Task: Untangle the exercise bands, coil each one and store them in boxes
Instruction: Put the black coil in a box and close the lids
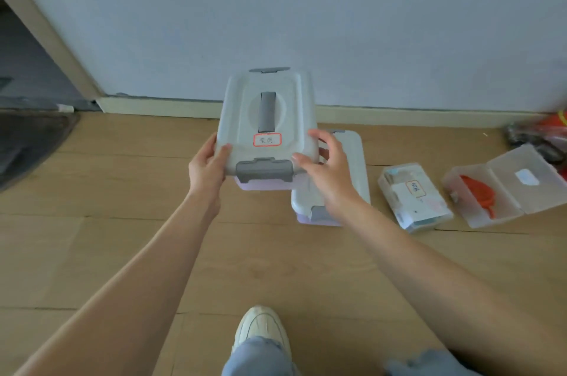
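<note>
A purple box with a pale grey lid (277, 105), grey handle and grey clasp carries a red-framed label. My left hand (206, 165) grips its left edge, thumb on the lid. My right hand (326, 168) holds its right front corner, fingers curled at the lid's edge. A second purple box with a grey lid (356, 160) lies on the floor behind my right hand, partly hidden. Further right stand a small closed clear box with a label (414, 196) and an open clear box (487, 191) with a coiled orange band (478, 194) inside.
The wooden floor meets a pale wall and skirting just behind the boxes. A dark mat (27, 145) lies at the far left by a doorway. A pile of dark and orange bands (543, 136) sits at the right edge. My shoe (260, 326) is at the bottom centre.
</note>
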